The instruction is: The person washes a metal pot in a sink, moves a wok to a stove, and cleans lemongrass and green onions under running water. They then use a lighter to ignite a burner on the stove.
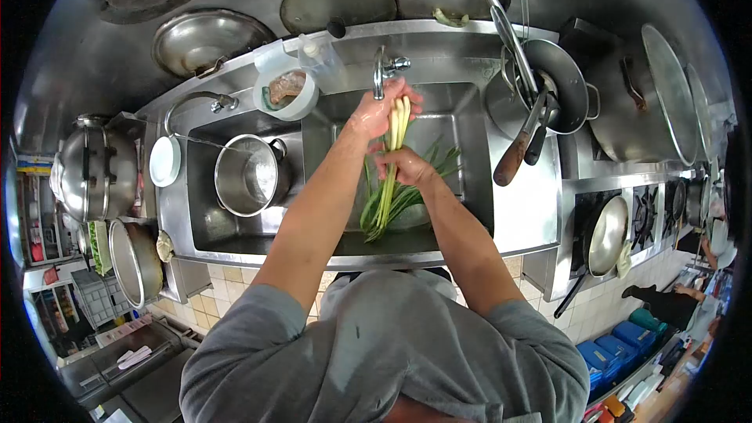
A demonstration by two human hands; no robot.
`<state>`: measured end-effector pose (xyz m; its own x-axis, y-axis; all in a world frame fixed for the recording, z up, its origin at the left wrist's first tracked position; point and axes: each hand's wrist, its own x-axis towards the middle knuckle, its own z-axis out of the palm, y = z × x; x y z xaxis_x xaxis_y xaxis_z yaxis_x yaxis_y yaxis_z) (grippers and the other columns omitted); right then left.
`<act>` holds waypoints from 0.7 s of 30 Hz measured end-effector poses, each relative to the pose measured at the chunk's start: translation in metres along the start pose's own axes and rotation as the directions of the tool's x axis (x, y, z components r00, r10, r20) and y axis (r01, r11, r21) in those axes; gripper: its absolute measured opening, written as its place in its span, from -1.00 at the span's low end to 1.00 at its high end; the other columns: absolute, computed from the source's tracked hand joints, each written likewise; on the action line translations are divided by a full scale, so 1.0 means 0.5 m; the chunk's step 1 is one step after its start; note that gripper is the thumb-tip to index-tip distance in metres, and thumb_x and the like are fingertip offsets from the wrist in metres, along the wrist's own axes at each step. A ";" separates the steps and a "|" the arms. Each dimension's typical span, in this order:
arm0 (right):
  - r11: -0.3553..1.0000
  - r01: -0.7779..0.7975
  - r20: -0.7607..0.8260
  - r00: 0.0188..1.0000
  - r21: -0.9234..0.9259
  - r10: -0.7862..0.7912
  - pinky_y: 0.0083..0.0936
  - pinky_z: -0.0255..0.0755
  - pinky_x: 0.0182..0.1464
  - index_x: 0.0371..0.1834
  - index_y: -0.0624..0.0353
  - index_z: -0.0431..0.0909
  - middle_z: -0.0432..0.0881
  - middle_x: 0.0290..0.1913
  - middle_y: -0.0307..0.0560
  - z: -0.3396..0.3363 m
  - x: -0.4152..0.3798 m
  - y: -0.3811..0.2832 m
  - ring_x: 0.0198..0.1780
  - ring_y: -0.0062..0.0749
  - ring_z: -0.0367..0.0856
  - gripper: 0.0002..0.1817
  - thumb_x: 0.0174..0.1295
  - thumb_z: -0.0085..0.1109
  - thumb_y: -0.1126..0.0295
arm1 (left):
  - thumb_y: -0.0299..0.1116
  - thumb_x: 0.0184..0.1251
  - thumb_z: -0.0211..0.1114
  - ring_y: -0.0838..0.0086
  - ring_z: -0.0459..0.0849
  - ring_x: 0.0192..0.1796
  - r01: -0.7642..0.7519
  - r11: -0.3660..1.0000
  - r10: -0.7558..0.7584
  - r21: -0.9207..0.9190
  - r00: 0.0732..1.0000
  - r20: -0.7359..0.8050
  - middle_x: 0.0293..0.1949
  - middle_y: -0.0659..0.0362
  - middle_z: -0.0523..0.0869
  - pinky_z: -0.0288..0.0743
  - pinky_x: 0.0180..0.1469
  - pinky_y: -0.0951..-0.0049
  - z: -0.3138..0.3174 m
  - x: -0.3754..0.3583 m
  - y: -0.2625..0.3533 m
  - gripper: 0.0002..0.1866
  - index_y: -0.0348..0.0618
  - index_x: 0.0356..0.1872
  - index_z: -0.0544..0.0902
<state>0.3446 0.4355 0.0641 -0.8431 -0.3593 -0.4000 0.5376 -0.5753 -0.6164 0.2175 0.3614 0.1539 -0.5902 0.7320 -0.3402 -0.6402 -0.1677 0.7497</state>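
Observation:
A bunch of spring onions (pixel 389 188) is held upright over the right-hand sink basin (pixel 470 125), pale ends up and green leaves hanging down. My right hand (pixel 407 166) is closed around the middle of the stalks. Higher up, just below the faucet (pixel 381 74), my left hand (pixel 378 112) curls around the white ends, its fingers showing past them; it looks wet. More long green leaves (pixel 415 207) lie in the basin beneath the bunch, partly hidden by it.
In the left basin a steel pot (pixel 249 175) stands under a running curved tap (pixel 192 99). A white bowl (pixel 287 95) with food sits on the divider. Pots with long-handled utensils (pixel 521 125) crowd the right. A pan (pixel 608 235) rests on the stove. Another person (pixel 689 305) is at far right.

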 end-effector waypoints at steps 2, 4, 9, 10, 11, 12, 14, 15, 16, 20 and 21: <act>1.000 0.008 -0.019 1.000 0.018 -0.008 -0.38 0.52 -0.33 -0.08 0.19 0.51 0.56 -0.46 -0.17 -0.014 0.010 -0.026 -0.42 -0.39 0.59 -0.78 0.26 0.28 0.44 | -0.09 0.51 0.22 0.22 0.73 -0.07 -0.024 0.997 0.029 -0.079 0.997 0.066 -0.05 0.01 0.70 0.65 -0.04 0.26 -0.010 -0.014 -0.009 -0.65 -0.11 0.10 0.54; 1.000 0.028 -0.027 0.999 -0.011 -0.029 -0.37 0.58 -0.29 -0.04 0.15 0.50 0.60 -0.35 -0.11 -0.021 0.009 -0.040 -0.30 -0.31 0.66 -0.76 0.31 0.28 0.35 | -0.31 0.50 0.22 0.21 0.68 0.09 -0.053 0.967 0.095 -0.249 0.982 0.162 0.16 -0.01 0.61 0.61 0.13 0.21 -0.022 -0.043 -0.008 -0.52 0.00 0.40 0.42; 0.989 0.100 0.015 0.995 0.107 -0.103 -0.36 0.63 -0.30 -0.07 0.16 0.50 0.67 -0.31 -0.06 -0.031 0.050 -0.008 -0.32 -0.32 0.69 -0.66 0.37 0.28 0.13 | -0.49 0.45 0.24 0.29 0.71 0.00 -0.236 0.971 0.236 -0.044 0.972 0.006 0.03 0.07 0.69 0.64 0.06 0.23 -0.093 -0.036 -0.007 -0.54 -0.16 0.35 0.47; 0.982 0.120 -0.035 0.993 0.146 -0.116 -0.32 0.65 -0.26 -0.06 0.15 0.49 0.68 -0.28 -0.06 -0.021 0.051 -0.008 -0.30 -0.29 0.70 -0.63 0.39 0.25 0.06 | -0.46 0.45 0.26 0.32 0.71 -0.01 -0.275 0.960 0.278 0.044 0.958 -0.065 0.00 0.09 0.70 0.64 0.05 0.24 -0.109 -0.026 -0.011 -0.57 -0.21 0.31 0.50; 0.983 0.109 -0.033 0.994 0.150 -0.105 -0.32 0.65 -0.26 -0.06 0.15 0.49 0.68 -0.28 -0.06 -0.013 0.055 -0.011 -0.30 -0.29 0.70 -0.63 0.39 0.25 0.06 | -0.44 0.45 0.29 0.35 0.71 -0.02 -0.305 0.943 0.322 0.134 0.938 -0.131 -0.03 0.11 0.71 0.64 0.03 0.26 -0.126 -0.018 -0.016 -0.60 -0.26 0.26 0.52; 0.986 0.106 -0.012 0.994 0.130 -0.105 -0.29 0.65 -0.21 -0.04 0.14 0.48 0.68 -0.25 -0.06 -0.004 0.059 -0.021 -0.26 -0.26 0.70 -0.63 0.41 0.22 0.06 | -0.40 0.43 0.33 0.40 0.69 -0.05 -0.273 0.947 0.295 0.169 0.948 -0.121 -0.06 0.12 0.70 0.62 0.02 0.31 -0.131 -0.018 -0.012 -0.61 -0.31 0.20 0.54; 0.994 0.087 -0.010 0.996 0.058 -0.087 -0.21 0.65 -0.09 0.01 0.15 0.48 0.68 -0.20 -0.06 0.025 0.049 -0.048 -0.19 -0.23 0.70 -0.62 0.45 0.15 0.04 | -0.40 0.42 0.34 0.42 0.69 -0.08 -0.241 0.962 0.254 0.126 0.963 -0.092 -0.09 0.12 0.71 0.60 0.01 0.33 -0.129 -0.036 0.000 -0.63 -0.31 0.17 0.56; 0.995 0.081 -0.011 0.997 0.060 -0.080 -0.21 0.65 -0.09 0.01 0.15 0.48 0.68 -0.20 -0.06 0.023 0.053 -0.050 -0.19 -0.23 0.70 -0.62 0.45 0.15 0.04 | -0.40 0.41 0.35 0.43 0.68 -0.11 -0.213 0.973 0.218 0.089 0.975 -0.051 -0.11 0.13 0.71 0.59 0.00 0.35 -0.118 -0.049 0.015 -0.65 -0.31 0.13 0.57; 0.996 0.078 0.046 0.996 0.032 -0.080 -0.21 0.64 -0.09 0.03 0.16 0.47 0.68 -0.19 -0.05 0.021 0.060 -0.058 -0.19 -0.23 0.70 -0.61 0.45 0.15 0.04 | -0.35 0.41 0.35 0.49 0.66 -0.15 -0.189 0.963 0.198 0.191 0.980 -0.029 -0.15 0.20 0.72 0.56 -0.05 0.38 -0.107 -0.069 0.025 -0.66 -0.29 0.11 0.57; 0.994 0.009 0.172 0.985 -0.109 0.010 -0.24 0.61 0.02 0.14 0.21 0.44 0.67 -0.10 -0.03 0.012 0.078 -0.078 -0.08 -0.21 0.70 -0.61 0.47 0.14 0.14 | -0.34 0.43 0.30 0.46 0.68 -0.17 -0.101 0.778 0.113 0.620 0.993 0.019 -0.17 0.16 0.73 0.58 -0.06 0.38 -0.120 -0.087 0.026 -0.73 -0.27 0.04 0.58; 0.985 0.015 0.192 0.981 -0.173 0.019 -0.26 0.59 0.07 0.16 0.23 0.44 0.67 -0.07 -0.03 0.017 0.076 -0.093 -0.03 -0.20 0.70 -0.63 0.47 0.15 0.20 | -0.34 0.43 0.30 0.46 0.68 -0.17 -0.100 0.778 0.113 0.620 0.993 0.019 -0.17 0.16 0.73 0.58 -0.06 0.38 -0.125 -0.086 0.022 -0.73 -0.27 0.04 0.58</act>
<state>0.2876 0.4426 0.0833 -0.8187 -0.5048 -0.2737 0.5184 -0.4447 -0.7304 0.2051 0.2868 0.1410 -0.6491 0.7210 -0.2425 -0.1343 0.2052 0.9695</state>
